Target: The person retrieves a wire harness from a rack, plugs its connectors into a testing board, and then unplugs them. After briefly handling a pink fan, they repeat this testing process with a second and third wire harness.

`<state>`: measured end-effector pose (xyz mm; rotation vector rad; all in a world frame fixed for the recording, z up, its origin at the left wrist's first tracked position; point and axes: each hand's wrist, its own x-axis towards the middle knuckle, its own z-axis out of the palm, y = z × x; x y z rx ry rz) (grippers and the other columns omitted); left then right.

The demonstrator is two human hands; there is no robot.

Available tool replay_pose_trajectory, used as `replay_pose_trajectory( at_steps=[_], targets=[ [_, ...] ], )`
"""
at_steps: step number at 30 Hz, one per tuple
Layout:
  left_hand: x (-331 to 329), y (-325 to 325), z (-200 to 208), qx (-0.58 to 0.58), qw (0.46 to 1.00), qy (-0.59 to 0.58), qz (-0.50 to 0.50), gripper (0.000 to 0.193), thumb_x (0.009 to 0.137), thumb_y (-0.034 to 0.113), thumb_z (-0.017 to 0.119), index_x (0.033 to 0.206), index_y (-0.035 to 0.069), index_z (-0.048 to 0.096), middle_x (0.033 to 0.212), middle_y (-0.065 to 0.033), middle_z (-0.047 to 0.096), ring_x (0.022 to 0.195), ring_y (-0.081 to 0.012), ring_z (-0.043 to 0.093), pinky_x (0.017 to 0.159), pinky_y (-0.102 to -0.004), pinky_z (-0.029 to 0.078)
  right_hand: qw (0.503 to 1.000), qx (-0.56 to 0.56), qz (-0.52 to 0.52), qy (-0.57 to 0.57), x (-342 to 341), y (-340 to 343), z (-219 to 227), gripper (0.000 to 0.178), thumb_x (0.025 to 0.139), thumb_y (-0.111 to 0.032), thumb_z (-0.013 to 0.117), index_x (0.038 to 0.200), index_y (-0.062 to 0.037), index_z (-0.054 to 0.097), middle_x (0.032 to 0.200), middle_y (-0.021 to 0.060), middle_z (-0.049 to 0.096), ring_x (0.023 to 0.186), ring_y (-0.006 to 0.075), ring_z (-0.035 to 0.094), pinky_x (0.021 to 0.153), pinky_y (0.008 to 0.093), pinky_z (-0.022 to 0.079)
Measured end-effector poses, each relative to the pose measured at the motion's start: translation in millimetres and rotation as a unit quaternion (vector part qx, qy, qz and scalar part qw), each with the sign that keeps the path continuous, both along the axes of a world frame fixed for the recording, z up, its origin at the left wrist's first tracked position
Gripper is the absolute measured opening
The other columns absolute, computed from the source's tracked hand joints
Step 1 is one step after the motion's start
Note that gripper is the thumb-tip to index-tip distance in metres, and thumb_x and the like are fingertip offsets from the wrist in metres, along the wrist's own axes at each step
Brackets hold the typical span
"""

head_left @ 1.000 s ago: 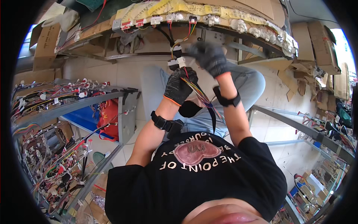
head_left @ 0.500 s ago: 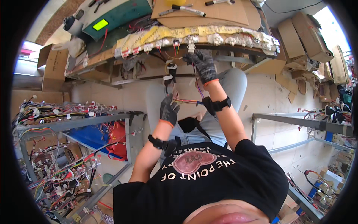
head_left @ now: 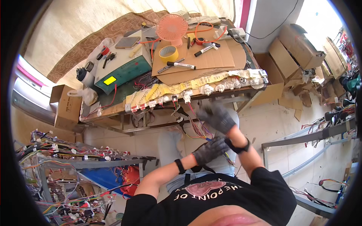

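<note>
Both my hands wear dark grey gloves. A multicoloured wire harness hangs from a white connector at the front edge of the bench and runs down over my lap. My left hand lies across the harness below a blue-wrapped part, fingers together and closed around it; the loose ends come out underneath. Just above, my right hand is smeared by motion, near the upper wires, its wrist close to the left fingertips. Whether its fingers hold a wire does not show. Other connectors line the yellow-taped strip.
On the bench stand a teal tester with a lit screen, a pink fan, a yellow tape roll and several markers on cardboard. Metal racks full of wires flank me; cardboard boxes stand at right.
The view has shifted, showing more of the bench. My right hand has left the white connector and come back towards me. My left hand has moved right along the harness, close to the right wrist.
</note>
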<state>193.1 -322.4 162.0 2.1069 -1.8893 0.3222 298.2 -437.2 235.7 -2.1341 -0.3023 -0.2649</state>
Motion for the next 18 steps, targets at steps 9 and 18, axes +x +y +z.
replay_pose_trajectory(
  at_steps=[9, 18],
  targets=[
    [29.5, 15.2, 48.0, 0.174, 0.947, 0.223, 0.151, 0.027, 0.08, 0.031, 0.057, 0.096, 0.01, 0.06, 0.072, -0.0097, 0.06, 0.061, -0.0284, 0.057, 0.054, -0.0395, 0.044, 0.208, 0.88, 0.136, 0.405, -187.0, -86.3, -132.4, 0.054, 0.082, -0.038, 0.061, 0.12, -0.0031, 0.045, 0.104, 0.0048, 0.055, 0.079, 0.015, 0.054, 0.082, 0.0289, 0.044],
    [64.3, -28.9, 30.7, 0.155, 0.691, 0.698, 0.101, 0.038, 0.086, 0.04, 0.053, 0.098, 0.003, 0.057, 0.08, -0.0059, 0.061, 0.071, -0.018, 0.059, 0.066, -0.031, 0.047, 0.849, 0.247, 0.289, 0.368, -144.2, 14.9, -89.3, 0.018, 0.084, -0.012, 0.05, 0.096, -0.002, 0.059, 0.084, 0.011, 0.064, 0.071, 0.0171, 0.061, 0.068, 0.0329, 0.048]
  ],
)
